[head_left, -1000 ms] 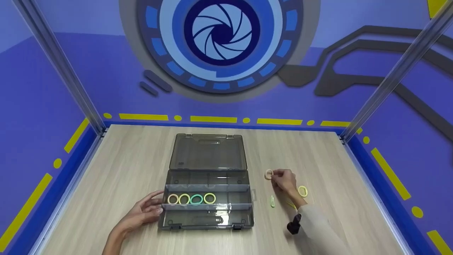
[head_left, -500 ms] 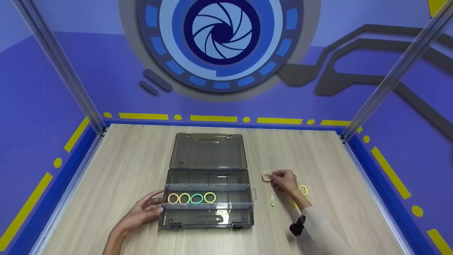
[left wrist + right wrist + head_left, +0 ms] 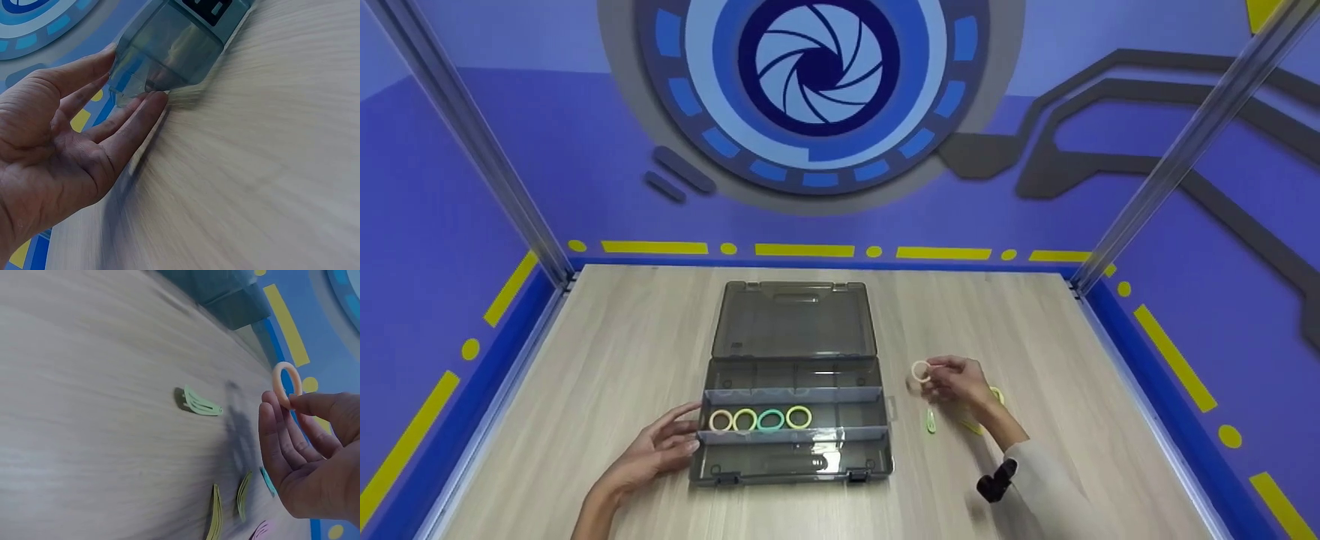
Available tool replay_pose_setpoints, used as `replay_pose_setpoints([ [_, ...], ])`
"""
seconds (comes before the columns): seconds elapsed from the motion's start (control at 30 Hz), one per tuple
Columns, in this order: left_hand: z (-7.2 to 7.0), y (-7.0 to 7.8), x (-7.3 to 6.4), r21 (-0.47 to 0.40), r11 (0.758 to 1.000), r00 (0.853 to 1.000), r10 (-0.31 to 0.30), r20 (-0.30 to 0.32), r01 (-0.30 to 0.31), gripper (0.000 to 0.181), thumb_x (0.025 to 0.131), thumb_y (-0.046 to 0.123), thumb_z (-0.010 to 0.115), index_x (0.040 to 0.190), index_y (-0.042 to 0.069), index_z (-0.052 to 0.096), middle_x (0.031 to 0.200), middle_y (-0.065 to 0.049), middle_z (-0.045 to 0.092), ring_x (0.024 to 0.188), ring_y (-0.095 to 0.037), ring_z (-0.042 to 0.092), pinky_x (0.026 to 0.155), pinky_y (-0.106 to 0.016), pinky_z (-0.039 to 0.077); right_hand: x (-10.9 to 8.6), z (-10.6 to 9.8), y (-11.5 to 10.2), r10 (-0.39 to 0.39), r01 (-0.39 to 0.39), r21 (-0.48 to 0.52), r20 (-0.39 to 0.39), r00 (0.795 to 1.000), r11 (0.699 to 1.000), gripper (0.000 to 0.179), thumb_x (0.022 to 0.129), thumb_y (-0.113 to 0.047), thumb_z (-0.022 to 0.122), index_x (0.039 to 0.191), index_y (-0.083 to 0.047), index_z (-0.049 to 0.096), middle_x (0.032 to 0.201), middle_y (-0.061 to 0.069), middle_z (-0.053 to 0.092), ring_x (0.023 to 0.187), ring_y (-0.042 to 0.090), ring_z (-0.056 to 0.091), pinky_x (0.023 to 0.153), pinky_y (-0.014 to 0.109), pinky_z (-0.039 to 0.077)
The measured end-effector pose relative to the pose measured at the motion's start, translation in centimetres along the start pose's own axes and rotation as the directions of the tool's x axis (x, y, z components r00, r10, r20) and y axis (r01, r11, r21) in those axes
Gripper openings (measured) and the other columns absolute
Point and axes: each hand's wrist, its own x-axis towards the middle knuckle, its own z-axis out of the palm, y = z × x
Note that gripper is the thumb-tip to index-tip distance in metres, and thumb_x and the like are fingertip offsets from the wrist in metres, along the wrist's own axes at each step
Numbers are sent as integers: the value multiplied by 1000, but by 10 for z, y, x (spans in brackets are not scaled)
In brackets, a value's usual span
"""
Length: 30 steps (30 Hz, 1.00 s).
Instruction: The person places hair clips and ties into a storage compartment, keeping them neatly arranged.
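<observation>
My right hand (image 3: 960, 382) pinches a pale peach hair tie (image 3: 287, 377) between thumb and fingertips, above the table right of the box. A smoky see-through compartment box (image 3: 793, 471) lies with its lid (image 3: 795, 319) folded back. In its middle row sit several hair ties side by side: a peach one (image 3: 711, 420), a yellow one (image 3: 735, 420), a teal one (image 3: 761, 422) and another yellow one (image 3: 788, 420). With fairly straight fingers my left hand (image 3: 649, 454) touches the box's left side; in the left wrist view its fingertips (image 3: 157, 97) meet the box corner.
A light green snap hair clip (image 3: 201, 405) lies between box and right hand. Yellow clips (image 3: 215, 514), a teal clip (image 3: 268, 481) and a pink clip (image 3: 260, 530) show in the right wrist view. A yellow hair tie (image 3: 997, 394) is partly behind the right hand. Blue walls surround the table.
My right hand has lifted the peach hair tie off the table and shifted slightly left with it. The left hand stays at the box. The head view has turned a little.
</observation>
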Motion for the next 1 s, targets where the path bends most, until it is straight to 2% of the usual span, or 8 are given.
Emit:
replay_pose_setpoints([
  [0.13, 0, -1, 0, -3, 1000, 1000, 1, 6, -1, 77, 100, 22, 67, 163, 10, 23, 153, -29, 41, 124, -17, 61, 103, -41, 55, -6, -2, -2, 2, -7, 55, 86, 996, 998, 38, 98, -7, 66, 130, 14, 58, 94, 1, 76, 82, 10, 71, 72, 24, 60],
  [0.27, -1, -2, 0, -3, 1000, 1000, 4, 8, -4, 77, 100, 20, 67, 163, 9, 23, 150, -27, 44, 123, -17, 61, 101, -39, 56, -10, 0, -5, 24, -46, 136, 154, 988, 990, 37, 97, -8, 68, 129, 10, 60, 96, -2, 76, 83, 8, 70, 78, 24, 60],
  [0.53, 0, -1, 0, 0, 1000, 1000, 13, 7, -13, 77, 100, 20, 67, 162, 9, 23, 151, -26, 43, 122, -15, 61, 99, -36, 56, -16, 8, -19, 63, -115, 231, 222, 973, 966, 21, 97, -8, 69, 117, -5, 71, 94, -2, 78, 82, 8, 74, 79, 23, 61],
  [0.67, 0, -1, 0, 9, 1000, 1000, 4, -7, -4, 78, 99, 22, 68, 162, 9, 24, 150, -25, 45, 121, -14, 60, 98, -35, 57, -20, 14, -24, 53, -124, 232, 288, 956, 965, 17, 98, -8, 67, 114, -10, 72, 99, -2, 78, 87, 10, 75, 81, 24, 61],
  [0.77, 0, 0, 0, 5, 1000, 1000, 8, -6, -8, 78, 99, 21, 69, 162, 9, 23, 150, -25, 45, 121, -15, 60, 98, -35, 57, -24, 20, -27, 51, -117, 196, 313, 948, 974, 19, 98, -10, 67, 116, -10, 72, 102, -3, 78, 89, 9, 74, 83, 24, 61],
  [1.0, 0, 0, 0, 2, 1000, 1000, 19, 3, -19, 77, 99, 19, 68, 162, 8, 24, 146, -22, 48, 120, -15, 61, 96, -33, 57, -27, 39, -30, 33, -94, 159, 350, 936, 983, 26, 97, -9, 69, 122, -2, 69, 100, -1, 76, 87, 8, 72, 82, 25, 61],
])
